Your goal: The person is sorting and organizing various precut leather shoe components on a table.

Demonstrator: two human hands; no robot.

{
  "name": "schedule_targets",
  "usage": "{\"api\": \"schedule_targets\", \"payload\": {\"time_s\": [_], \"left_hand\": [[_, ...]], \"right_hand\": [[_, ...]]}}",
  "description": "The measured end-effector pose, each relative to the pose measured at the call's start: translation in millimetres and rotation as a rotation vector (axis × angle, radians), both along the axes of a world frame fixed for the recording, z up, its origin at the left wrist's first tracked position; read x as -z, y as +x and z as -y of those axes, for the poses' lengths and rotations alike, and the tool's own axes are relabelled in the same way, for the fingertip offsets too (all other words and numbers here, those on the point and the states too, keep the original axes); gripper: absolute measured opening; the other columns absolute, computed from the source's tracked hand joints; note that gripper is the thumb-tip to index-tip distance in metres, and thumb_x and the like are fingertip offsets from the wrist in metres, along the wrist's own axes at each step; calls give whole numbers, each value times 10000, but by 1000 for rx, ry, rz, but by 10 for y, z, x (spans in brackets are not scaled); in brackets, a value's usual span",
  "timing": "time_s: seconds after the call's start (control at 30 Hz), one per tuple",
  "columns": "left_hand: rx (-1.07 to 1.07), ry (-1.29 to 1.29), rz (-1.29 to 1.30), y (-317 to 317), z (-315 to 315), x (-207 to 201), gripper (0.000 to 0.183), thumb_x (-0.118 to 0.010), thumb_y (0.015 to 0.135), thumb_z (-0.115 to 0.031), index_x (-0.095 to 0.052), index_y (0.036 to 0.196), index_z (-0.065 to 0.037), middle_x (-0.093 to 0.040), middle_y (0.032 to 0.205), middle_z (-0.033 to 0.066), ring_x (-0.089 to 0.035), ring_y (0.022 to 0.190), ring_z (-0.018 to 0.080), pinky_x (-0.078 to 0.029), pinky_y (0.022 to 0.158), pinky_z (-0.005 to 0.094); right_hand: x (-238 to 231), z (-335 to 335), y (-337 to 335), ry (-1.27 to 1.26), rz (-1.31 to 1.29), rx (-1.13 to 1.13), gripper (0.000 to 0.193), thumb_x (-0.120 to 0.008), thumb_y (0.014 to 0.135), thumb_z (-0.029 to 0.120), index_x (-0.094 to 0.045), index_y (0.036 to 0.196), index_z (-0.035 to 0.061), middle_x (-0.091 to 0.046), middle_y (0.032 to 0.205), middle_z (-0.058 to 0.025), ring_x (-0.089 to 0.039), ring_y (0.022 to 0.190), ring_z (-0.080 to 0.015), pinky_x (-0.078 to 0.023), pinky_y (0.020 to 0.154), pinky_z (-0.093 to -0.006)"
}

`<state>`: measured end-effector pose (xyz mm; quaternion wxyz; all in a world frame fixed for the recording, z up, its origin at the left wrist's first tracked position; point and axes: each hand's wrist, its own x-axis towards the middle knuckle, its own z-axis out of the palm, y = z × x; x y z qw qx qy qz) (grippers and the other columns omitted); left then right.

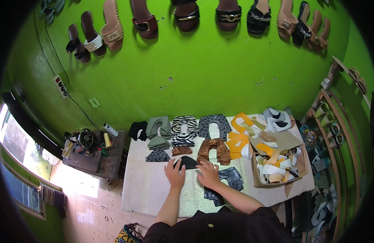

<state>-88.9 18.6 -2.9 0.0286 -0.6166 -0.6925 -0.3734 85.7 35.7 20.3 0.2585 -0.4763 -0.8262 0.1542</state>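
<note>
A black, curved cut piece or small stack of shoe-upper material (pixel 188 163) lies at the middle of the white table (pixel 146 186). My left hand (pixel 174 174) holds its left end, and my right hand (pixel 208 175) closes on its right end. Whether it is one layer or several cannot be made out. Just beyond are a small brown piece (pixel 181 151) and a grey speckled piece (pixel 157 156). Brown leopard-print U-shaped pieces (pixel 213 146) lie beyond my right hand. Dark shiny pieces (pixel 231 177) rest near my right forearm, which partly hides them.
Black (pixel 138 131), green (pixel 158 126), zebra-print (pixel 184 126), grey spotted (pixel 214 126) and yellow (pixel 238 145) pieces line the table's far side. A cardboard box (pixel 258 180) of scraps stands right. A sewing machine (pixel 86 139) is left; sandals (pixel 187 20) hang on the green wall.
</note>
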Motion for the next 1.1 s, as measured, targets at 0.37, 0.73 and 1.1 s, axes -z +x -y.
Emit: {"api": "schedule_targets", "payload": {"time_s": [0.37,0.73,1.1], "left_hand": [[649,74,83,1757,583,151,380,-667,726,-227,-572,1077,-116,-514,1090,119,-473,1014,289,-301,860,432],[965,-76,84,2849,311,-281,344,-608,789,-219,-557,1113,-116,-588,1043,57,-540,1020,211,-293,906,450],[822,-83,28,3011,302,-236,103,-585,812,-193,-631,882,-132,-616,868,2,-576,940,165,-296,887,457]], "right_hand": [[-396,346,1707,161,-34,502,373,-617,699,164,-569,1069,149,-478,1185,-91,-394,1174,-270,-230,934,-497],[-369,283,3278,-235,381,509,747,-769,578,264,-471,1263,258,-350,1349,-179,-356,1232,-355,-312,959,-539],[-222,-222,4375,-93,349,532,516,-691,611,145,-581,1115,149,-591,1036,-122,-562,961,-269,-390,838,-437]]}}
